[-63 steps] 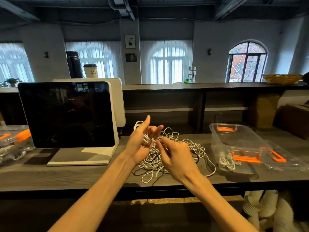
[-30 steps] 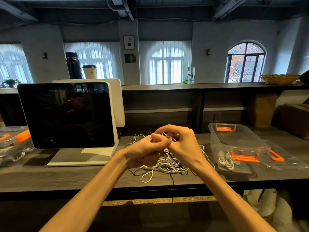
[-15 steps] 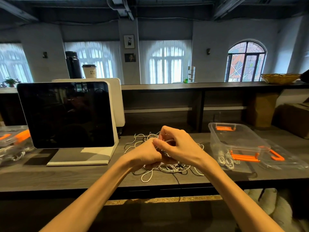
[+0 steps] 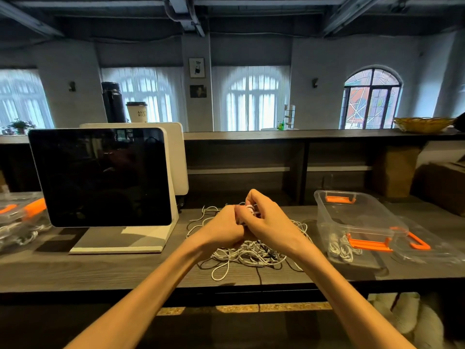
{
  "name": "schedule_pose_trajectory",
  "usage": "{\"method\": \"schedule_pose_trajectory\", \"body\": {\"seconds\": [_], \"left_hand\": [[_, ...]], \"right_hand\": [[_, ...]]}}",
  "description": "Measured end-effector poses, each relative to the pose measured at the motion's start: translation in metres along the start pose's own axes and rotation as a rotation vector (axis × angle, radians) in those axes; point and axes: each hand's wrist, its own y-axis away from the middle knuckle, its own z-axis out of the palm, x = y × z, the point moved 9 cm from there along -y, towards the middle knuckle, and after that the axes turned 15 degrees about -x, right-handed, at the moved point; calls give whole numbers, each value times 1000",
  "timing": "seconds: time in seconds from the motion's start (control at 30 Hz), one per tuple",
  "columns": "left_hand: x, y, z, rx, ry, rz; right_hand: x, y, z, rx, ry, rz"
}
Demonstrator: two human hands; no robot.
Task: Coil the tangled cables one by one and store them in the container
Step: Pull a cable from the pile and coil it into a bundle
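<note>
A tangle of white cables, with a thin black one among them, lies on the dark wooden counter. My left hand and my right hand meet just above the pile, fingers curled round a small coil of white cable held between them. To the right stands a clear plastic container with orange latches; coiled white cables lie in its near corner.
A white-framed monitor on a stand rises left of the pile. The container's clear lid lies at its right. Another clear box with orange parts sits at the far left. A raised shelf runs behind.
Both hands came together over the pile and lowered slightly; the left hand's fingers, spread two seconds ago, now curl round the coil, and less loose cable trails on the right.
</note>
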Motion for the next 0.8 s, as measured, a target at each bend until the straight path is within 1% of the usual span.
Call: {"method": "schedule_pose_trajectory", "body": {"seconds": [0.1,0.17,0.23,0.3,0.4,0.47,0.53,0.57,0.6,0.7,0.8], "left_hand": [[-10,1,1,-56,-52,-136],[-15,4,8,-168,-49,-213],[-17,10,18,-272,11,-251],[-18,14,26,-342,206,-205],[-10,15,30,-416,645,-1],[-2,11,20,-362,867,143],[3,9,7,-253,1010,234],[2,8,2,-210,1036,253],[3,9,1,-200,1021,250],[2,10,9,-204,853,176],[0,12,8,-138,780,131]], "right_hand": [[-3,-2,0,-26,105,-21],[-4,-2,0,-66,139,-17],[-8,0,-1,-75,171,-46],[-16,2,-3,-57,158,-104],[-19,4,-16,40,-59,-154],[-14,7,-30,129,-178,-166],[-11,10,-37,193,-111,-162],[-10,11,-36,212,-57,-152],[-9,12,-35,239,-20,-144],[-13,16,-36,352,29,-161],[-19,14,-32,367,152,-182]]}}
